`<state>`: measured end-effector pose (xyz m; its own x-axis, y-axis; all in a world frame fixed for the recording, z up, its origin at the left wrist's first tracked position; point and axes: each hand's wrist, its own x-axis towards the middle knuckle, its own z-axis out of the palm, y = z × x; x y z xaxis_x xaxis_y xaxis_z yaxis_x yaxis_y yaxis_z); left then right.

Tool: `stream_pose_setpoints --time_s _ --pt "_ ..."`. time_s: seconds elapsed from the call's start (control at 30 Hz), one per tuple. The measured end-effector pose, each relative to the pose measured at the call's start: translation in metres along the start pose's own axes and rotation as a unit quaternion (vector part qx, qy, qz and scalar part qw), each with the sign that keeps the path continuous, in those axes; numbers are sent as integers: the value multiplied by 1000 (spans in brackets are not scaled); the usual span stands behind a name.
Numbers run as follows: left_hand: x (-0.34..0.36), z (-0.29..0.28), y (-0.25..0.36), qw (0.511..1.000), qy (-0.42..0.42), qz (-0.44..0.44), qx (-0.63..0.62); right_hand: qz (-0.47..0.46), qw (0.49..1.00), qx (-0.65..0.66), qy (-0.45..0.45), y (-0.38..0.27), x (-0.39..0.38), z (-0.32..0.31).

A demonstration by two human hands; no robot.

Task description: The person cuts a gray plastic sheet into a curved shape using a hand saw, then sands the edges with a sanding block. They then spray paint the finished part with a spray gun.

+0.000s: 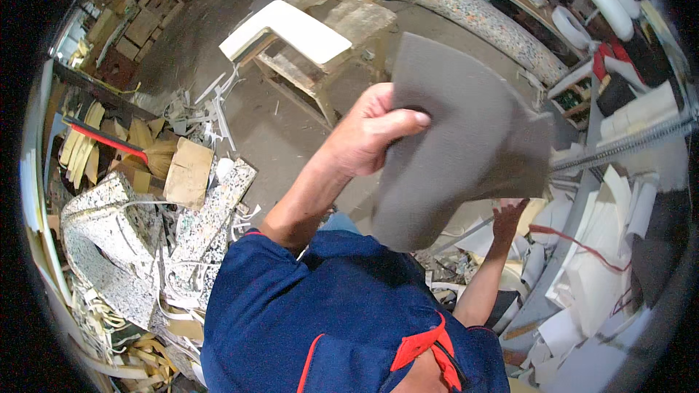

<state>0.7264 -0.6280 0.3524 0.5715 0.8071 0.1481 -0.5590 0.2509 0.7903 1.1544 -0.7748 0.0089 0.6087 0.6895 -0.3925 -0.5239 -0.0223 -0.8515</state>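
Observation:
My left hand [375, 131] grips a dark grey foam sheet [459, 131] by its left edge, with the thumb lying on the face toward me. The sheet hangs in the air in front of my chest, wide and bent, its lower left end curving round. Just below the sheet's lower right edge is my right hand [508, 222], its fingers up and apart. Whether its fingertips touch the back of the sheet is hard to see. A thin red strip [579, 244] lies to the right of that hand.
An L-shaped white piece [313, 29] lies on a worn wooden stand [364, 18] ahead. Speckled foam blocks [109, 225], a red-handled broom [156, 156] and scraps fill the left side. A speckled foam roll [491, 29] lies far right. White sheets [601, 247] crowd the near right.

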Motion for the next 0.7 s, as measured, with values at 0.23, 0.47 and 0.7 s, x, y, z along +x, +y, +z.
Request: stream_pose_setpoints --time_s 0.23,0.47,0.7 --pt "-58 -176 120 993 97 69 1 -6 953 -172 -248 129 -41 271" --pt "-146 -282 265 852 445 230 151 -276 855 -437 -42 69 -111 519" --pt "-142 -255 286 790 412 323 320 -26 764 -163 -624 6 -241 700"
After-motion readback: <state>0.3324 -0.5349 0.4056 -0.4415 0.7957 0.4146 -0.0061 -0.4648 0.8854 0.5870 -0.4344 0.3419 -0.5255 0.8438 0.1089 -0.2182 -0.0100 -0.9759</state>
